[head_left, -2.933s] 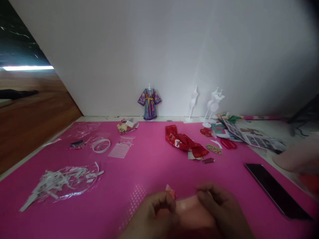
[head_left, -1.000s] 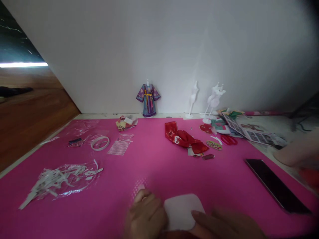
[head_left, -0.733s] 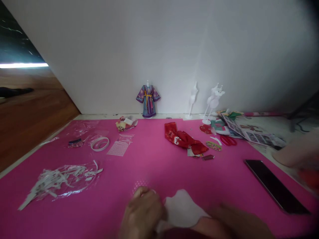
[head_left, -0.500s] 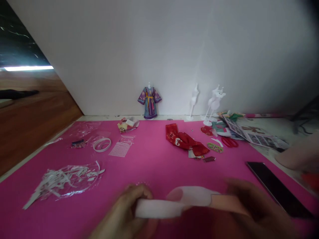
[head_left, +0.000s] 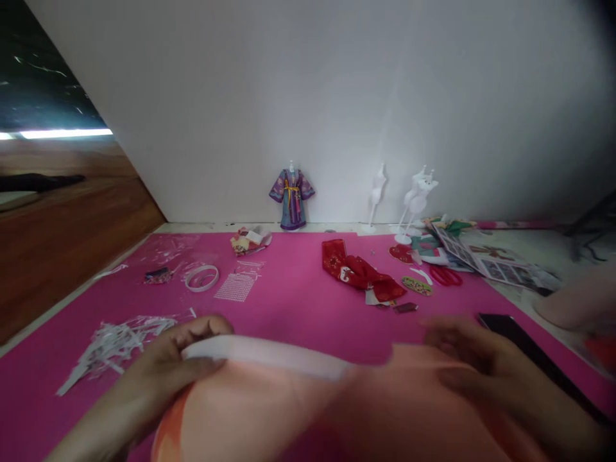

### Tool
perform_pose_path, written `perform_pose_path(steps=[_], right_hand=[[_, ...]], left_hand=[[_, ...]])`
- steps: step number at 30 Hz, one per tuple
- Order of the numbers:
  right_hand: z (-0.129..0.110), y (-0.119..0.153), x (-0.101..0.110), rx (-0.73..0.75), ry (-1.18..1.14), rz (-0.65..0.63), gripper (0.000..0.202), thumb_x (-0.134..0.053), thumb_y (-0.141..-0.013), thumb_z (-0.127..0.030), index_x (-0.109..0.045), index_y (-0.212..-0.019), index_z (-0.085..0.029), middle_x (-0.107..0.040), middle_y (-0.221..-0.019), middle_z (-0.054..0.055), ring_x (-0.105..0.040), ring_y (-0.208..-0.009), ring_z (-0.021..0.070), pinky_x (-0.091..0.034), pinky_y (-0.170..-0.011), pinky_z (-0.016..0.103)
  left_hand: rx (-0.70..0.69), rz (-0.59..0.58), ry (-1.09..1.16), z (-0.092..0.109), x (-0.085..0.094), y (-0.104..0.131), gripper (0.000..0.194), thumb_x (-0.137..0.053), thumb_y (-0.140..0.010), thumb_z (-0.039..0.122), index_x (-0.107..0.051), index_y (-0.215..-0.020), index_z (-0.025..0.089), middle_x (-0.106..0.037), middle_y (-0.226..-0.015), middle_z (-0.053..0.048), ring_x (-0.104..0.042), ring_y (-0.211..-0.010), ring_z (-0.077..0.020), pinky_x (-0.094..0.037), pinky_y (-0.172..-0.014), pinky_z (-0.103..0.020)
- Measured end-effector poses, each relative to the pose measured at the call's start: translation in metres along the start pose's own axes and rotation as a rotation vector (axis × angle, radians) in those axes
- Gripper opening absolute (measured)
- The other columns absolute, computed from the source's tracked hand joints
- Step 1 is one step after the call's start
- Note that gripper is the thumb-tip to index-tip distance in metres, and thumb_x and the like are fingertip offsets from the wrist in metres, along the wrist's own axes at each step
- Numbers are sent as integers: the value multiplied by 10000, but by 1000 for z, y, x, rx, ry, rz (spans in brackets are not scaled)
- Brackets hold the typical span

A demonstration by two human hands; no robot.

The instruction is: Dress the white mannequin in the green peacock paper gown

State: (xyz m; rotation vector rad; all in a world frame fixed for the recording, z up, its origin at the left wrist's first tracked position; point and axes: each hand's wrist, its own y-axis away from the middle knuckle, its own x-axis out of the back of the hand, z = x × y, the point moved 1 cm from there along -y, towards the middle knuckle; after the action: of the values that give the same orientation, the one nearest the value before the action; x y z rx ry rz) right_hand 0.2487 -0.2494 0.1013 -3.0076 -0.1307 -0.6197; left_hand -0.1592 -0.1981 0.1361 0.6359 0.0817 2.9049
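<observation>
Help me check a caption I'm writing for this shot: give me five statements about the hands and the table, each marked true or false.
1. The left hand and the right hand both hold the peach piece. True.
2. The right hand grips the black phone. False: the phone lies on the table, partly hidden by that hand.
3. The purple robe is upright near the white wall. True.
4. The white ring lies to the right of the red fabric. False: it lies to the left.
5. White strips lie on the left side of the pink surface. True.
</observation>
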Motion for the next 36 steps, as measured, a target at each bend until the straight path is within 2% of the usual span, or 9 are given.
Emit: perform_pose_path(steps=[4, 9, 13, 16, 19, 22, 28, 33, 36], right_hand=[[9, -50, -20, -60, 165, -72, 398, -605, -817, -276, -578, -1207, -204, -672, -907, 44, -667, -712, 180, -547, -595, 298], [46, -84, -35, 116, 445, 81, 363, -525, -790, -197, -598, -1142, -150, -691, -989, 99, -674, -873, 226, -545, -768, 380], [56, -65, -44, 230, 608, 165, 305, -511, -808, -197, -626, -1090, -197, -673, -1095, 99, -639, -1023, 263, -520, -875, 442], [57, -32, -62, 271, 725, 74, 253, -445, -886, -191, -653, -1031, -205, -696, -1030, 88, -673, -955, 226, -565, -821, 389], [66, -4, -79, 338, 872, -11, 320, -469, -907, -261, -645, -1157, -167, -670, -1189, 156, -642, -1090, 297, -557, -877, 467], [82, 8, -81, 357, 988, -140, 556, -549, -865, -386, -499, -1373, -166, -493, -1412, 183, -458, -1285, 404, -466, -949, 623], [104, 7, -63, 285, 946, -196, 666, -540, -876, -414, -311, -1478, -247, -304, -1529, 122, -227, -1404, 368, -348, -1041, 638], [80, 14, -75, 509, 946, -57, 508, -524, -823, -180, -549, -1329, -166, -464, -1429, 178, -419, -1322, 359, -464, -977, 568], [57, 15, -90, 614, 931, -138, 434, -586, -767, -155, -650, -1195, -189, -616, -1290, 143, -604, -1159, 314, -547, -914, 457]], left_hand=[[114, -90, -21, -17, -10, -37, 143, -591, -694, 284, -615, -780, 173, -611, -642, 55, -567, -578, -112, -401, -531, -175], [-77, 127, -393, -56, -26, -74, 244, -509, -750, 257, -645, -925, 155, -683, -854, -51, -645, -819, -245, -510, -728, -346], [-236, 223, -484, -64, -55, -50, 390, -511, -814, 270, -552, -1189, 172, -550, -1266, -116, -512, -1190, -289, -398, -1024, -470], [-460, -19, -631, -60, -86, -12, 202, -458, -902, 245, -643, -981, 228, -653, -1112, -74, -642, -978, -207, -544, -846, -337], [-558, -11, -834, -64, -103, 16, 258, -489, -910, 288, -643, -1109, 231, -669, -1182, -87, -647, -1049, -251, -563, -868, -386], [-602, -28, -994, -79, -103, 22, 425, -516, -906, 353, -540, -1309, 222, -552, -1373, -111, -545, -1227, -303, -516, -958, -452], [-545, -83, -1091, -110, -85, 21, 551, -492, -926, 373, -338, -1451, 305, -306, -1536, -81, -365, -1370, -309, -415, -1045, -514], [-603, -11, -1063, -111, -88, 28, 533, -529, -902, 358, -405, -1418, 308, -338, -1529, -67, -390, -1354, -323, -377, -1070, -535], [-726, -64, -1073, -108, -100, 27, 573, -574, -868, 356, -413, -1414, 295, -404, -1495, -63, -450, -1313, -317, -420, -1043, -506]])
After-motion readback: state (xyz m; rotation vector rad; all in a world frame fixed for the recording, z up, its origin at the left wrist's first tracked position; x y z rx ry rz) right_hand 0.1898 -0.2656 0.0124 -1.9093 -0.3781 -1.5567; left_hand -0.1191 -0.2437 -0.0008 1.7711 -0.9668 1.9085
